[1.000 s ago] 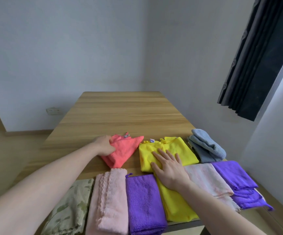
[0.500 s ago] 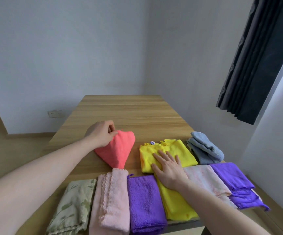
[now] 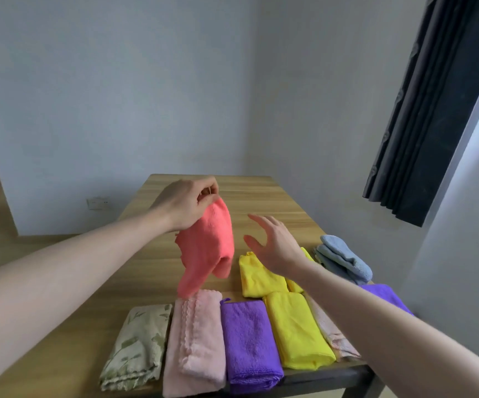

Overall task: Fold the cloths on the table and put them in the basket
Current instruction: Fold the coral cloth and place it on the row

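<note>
Wood-grain laminate covers the table (image 3: 261,196), a long light-brown slab with a dark frame visible along its near right edge; it runs away toward a pale grey wall (image 3: 103,96). A white socket plate (image 3: 98,203) is set low in that wall at the left, and a dark pleated curtain (image 3: 433,110) hangs at the right.

The coral cloth (image 3: 206,248) is held up off the table by the left hand (image 3: 186,205), whose fingers (image 3: 208,192) are pinched on its top edge so that it hangs down loosely. The right hand (image 3: 272,245) is held just right of it in the air, fingers spread and straight, gripping nothing.

Along the near edge a row of folded cloths is laid side by side: a green leaf-print cloth (image 3: 137,346), a pink cloth (image 3: 195,340), a purple cloth (image 3: 249,343), a yellow cloth (image 3: 295,328) and a pale patterned cloth (image 3: 333,337), the last partly hidden by the right forearm. Behind them an unfolded yellow cloth (image 3: 257,275) is spread, a blue cloth (image 3: 341,259) is bunched near the right edge, and another purple cloth (image 3: 384,294) is seen beyond the forearm. The basket is not seen.
</note>
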`<state>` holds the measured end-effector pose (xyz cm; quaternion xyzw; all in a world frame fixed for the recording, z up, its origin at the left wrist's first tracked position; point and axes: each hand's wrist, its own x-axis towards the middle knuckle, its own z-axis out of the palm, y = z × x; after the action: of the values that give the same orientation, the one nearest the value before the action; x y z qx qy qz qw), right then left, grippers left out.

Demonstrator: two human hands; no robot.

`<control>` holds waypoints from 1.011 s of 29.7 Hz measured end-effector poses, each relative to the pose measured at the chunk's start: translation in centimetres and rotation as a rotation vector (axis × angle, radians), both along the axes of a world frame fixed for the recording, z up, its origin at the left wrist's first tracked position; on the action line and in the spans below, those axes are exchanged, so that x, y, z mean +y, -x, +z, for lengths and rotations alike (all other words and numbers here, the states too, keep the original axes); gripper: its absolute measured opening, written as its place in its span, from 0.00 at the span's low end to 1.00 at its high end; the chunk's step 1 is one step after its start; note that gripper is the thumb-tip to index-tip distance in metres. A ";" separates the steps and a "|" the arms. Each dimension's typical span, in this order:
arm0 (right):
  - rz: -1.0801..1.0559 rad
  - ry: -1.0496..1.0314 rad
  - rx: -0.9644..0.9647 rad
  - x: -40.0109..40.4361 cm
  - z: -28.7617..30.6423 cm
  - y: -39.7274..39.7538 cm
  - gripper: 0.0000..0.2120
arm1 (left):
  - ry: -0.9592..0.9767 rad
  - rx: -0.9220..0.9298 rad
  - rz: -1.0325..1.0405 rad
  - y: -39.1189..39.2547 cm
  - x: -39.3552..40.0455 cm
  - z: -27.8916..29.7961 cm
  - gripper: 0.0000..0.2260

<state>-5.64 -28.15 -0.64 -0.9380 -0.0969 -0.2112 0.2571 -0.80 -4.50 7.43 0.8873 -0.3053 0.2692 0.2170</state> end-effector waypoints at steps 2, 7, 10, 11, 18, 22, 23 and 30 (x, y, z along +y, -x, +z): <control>0.041 -0.010 -0.033 0.5 2.4 0.3 0.27 | 0.027 -0.008 -0.040 0.8 0.2 1.5 0.02; 0.103 -0.050 0.039 1.0 6.0 0.9 0.30 | 0.034 0.010 -0.135 2.3 -0.1 4.4 0.02; 0.162 -0.088 0.089 1.0 6.2 1.0 0.20 | 0.011 0.027 -0.202 3.1 -0.3 5.3 0.02; 0.176 -0.114 0.086 1.0 6.3 1.1 0.16 | 0.003 0.034 -0.214 3.4 -0.4 5.5 0.01; 0.238 -0.220 0.124 1.7 6.9 2.1 0.15 | -0.043 0.069 -0.223 4.7 -0.4 6.5 0.04; 0.223 -0.240 0.126 2.1 7.3 1.8 0.04 | -0.078 0.086 -0.208 5.3 -0.6 7.2 0.04; 0.219 -0.251 0.132 2.2 7.4 1.8 0.04 | -0.080 0.087 -0.210 5.4 -0.6 7.3 0.03; 0.387 -0.349 0.338 3.6 6.7 1.9 0.22 | -0.038 0.029 -0.239 5.5 -1.5 7.8 0.03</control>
<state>-7.55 -24.54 6.06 -0.8656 -0.1919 -0.0130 0.4622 -6.25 -5.98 15.26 0.8523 -0.4107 0.2228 0.2351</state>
